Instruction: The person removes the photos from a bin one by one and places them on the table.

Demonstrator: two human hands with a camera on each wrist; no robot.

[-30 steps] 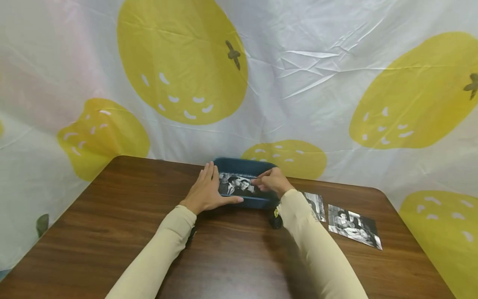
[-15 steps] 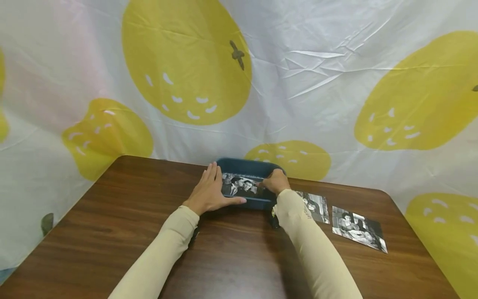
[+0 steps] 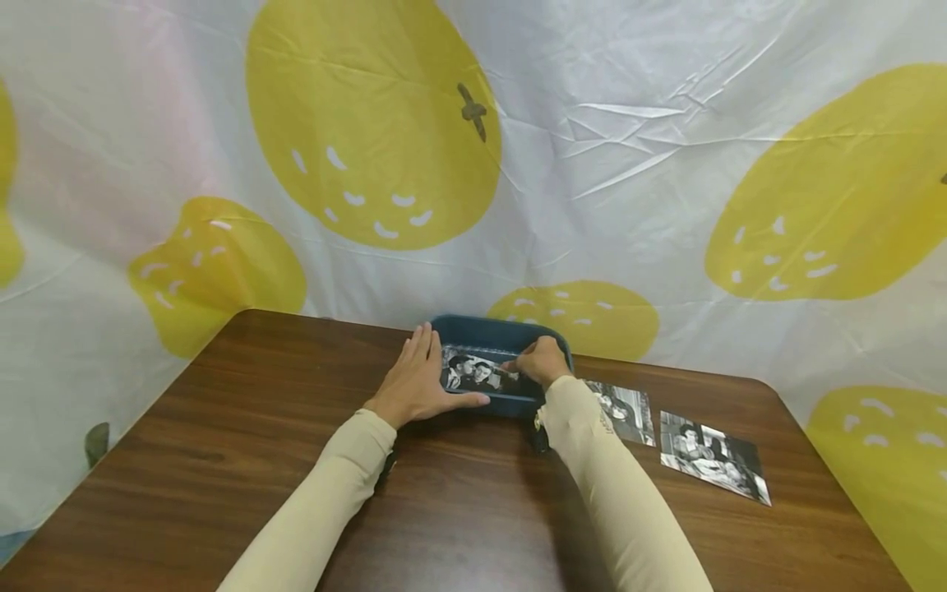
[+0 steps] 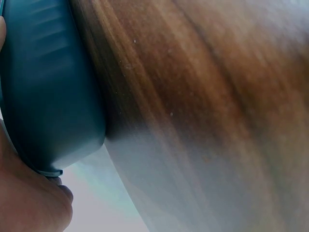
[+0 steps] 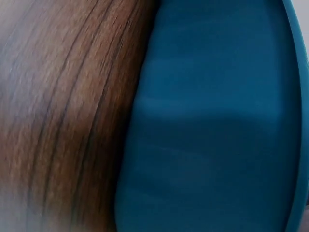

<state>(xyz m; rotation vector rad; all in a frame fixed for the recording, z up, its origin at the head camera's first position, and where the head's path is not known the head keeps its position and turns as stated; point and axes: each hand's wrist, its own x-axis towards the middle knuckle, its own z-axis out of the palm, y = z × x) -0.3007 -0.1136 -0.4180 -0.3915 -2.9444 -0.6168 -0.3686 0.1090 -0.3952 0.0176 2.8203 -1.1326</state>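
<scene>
A blue plastic bin [image 3: 491,331] stands at the table's back edge, and a black-and-white photograph [image 3: 473,372] lies inside it at a slight slant. My left hand [image 3: 418,382] rests on the bin's left end, fingers straight, thumb along the front rim. Reaching in from the right, my right hand [image 3: 543,362] pinches the photograph near its right end; the fingertips are small and partly hidden. The left wrist view has the bin's outer wall [image 4: 53,96] with part of the left hand [image 4: 34,203] under its rim. Only bin wall [image 5: 207,121] and table fill most of the right wrist view.
Two more black-and-white photographs lie to the right on the brown wooden table [image 3: 459,510]: one photograph [image 3: 629,411] partly behind the right sleeve, another photograph [image 3: 713,456] farther right. A white curtain [image 3: 592,189] with yellow fruit prints hangs right behind the table.
The right hand dipped farther into the bin, then shifted slightly left. The photograph in the bin has turned a little, its right end now lower. The left hand keeps its place on the bin.
</scene>
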